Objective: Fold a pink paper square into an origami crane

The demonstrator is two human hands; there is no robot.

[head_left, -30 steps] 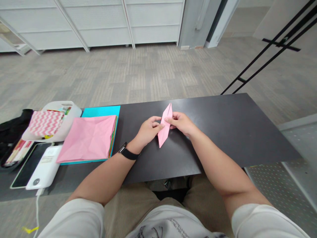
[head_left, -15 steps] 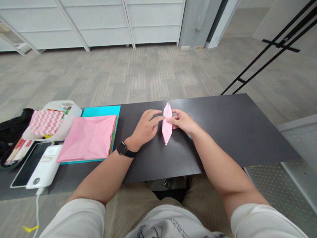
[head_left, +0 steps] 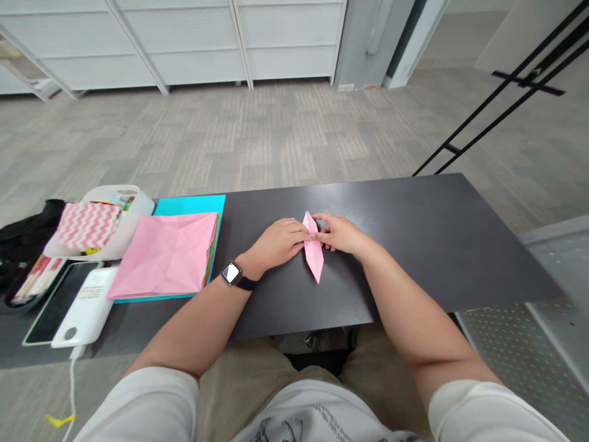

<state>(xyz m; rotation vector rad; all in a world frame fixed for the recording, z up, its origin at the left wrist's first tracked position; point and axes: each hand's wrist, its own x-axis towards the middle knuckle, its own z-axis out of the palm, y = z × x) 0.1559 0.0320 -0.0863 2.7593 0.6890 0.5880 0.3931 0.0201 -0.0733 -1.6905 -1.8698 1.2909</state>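
Observation:
A narrow strip of folded pink paper (head_left: 315, 261), pointed at both ends, lies on the dark table between my hands, tilted slightly. My left hand (head_left: 281, 244) reaches in from the left, its fingers close together and pressed onto the middle of the paper. From the other side my right hand (head_left: 344, 235) grips the paper's right edge between thumb and fingers. Fingertips of both hands hide part of the paper's middle. A black watch (head_left: 231, 273) is on my left wrist.
Left on the table (head_left: 414, 245) lies a pink sheet (head_left: 163, 255) atop a coloured paper stack, over a blue sheet (head_left: 188, 205). Beyond are a white basket (head_left: 138, 212), a white power bank (head_left: 85, 310) with a cable, a dark-screened device (head_left: 53, 313) and a black bag (head_left: 27, 230).
The folded paper has come down nearer to me and turned slightly. My left hand, whose fingers were spread beside it, has moved right with its fingers pressed onto the paper.

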